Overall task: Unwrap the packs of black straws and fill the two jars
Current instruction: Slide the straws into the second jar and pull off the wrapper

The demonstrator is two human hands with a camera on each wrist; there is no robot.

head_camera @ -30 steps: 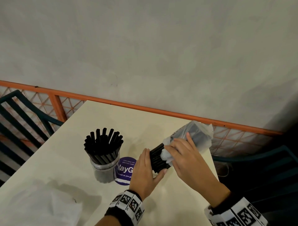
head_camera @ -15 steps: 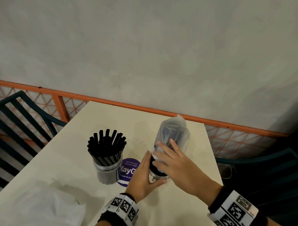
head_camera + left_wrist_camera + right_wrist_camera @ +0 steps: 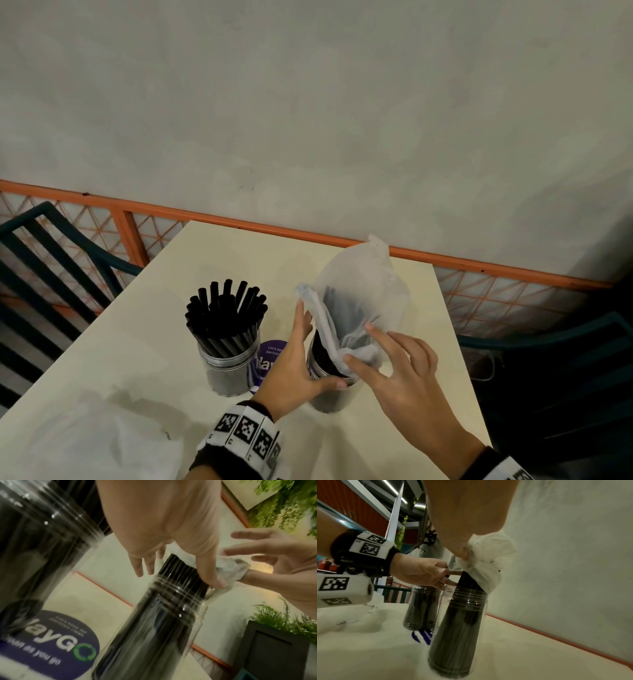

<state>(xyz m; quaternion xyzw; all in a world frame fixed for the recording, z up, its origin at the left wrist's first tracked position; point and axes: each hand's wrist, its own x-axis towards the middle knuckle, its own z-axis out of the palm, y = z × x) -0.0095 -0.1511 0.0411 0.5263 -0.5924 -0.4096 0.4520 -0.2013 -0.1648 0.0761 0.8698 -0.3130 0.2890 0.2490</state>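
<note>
Since half a second before: wrapper (image 3: pixel 363 301) drawn higher off the bundle. Left: full straw jar (image 3: pixel 230 363) upright on table (image 3: pixel 144 349). Middle: left hand (image 3: pixel 294 370), fingers straight, thumb pressed to second jar (image 3: pixel 329 387) holding wrapped black straws (image 3: pixel 323 356). Right: right hand (image 3: pixel 400 380) pinching wrapper, other fingers spread.

A round purple sticker (image 3: pixel 51 645) lies on the table top, between the bases of the 2 jars. In the left wrist view it carries large white letters reading "ayGO", the first letter cut off by the left jar, with the O drawn as a green recycling symbol. Below stands a blurred line ending "as you go". The small line above is not legible. The head view shows only "Let's ke".
</note>
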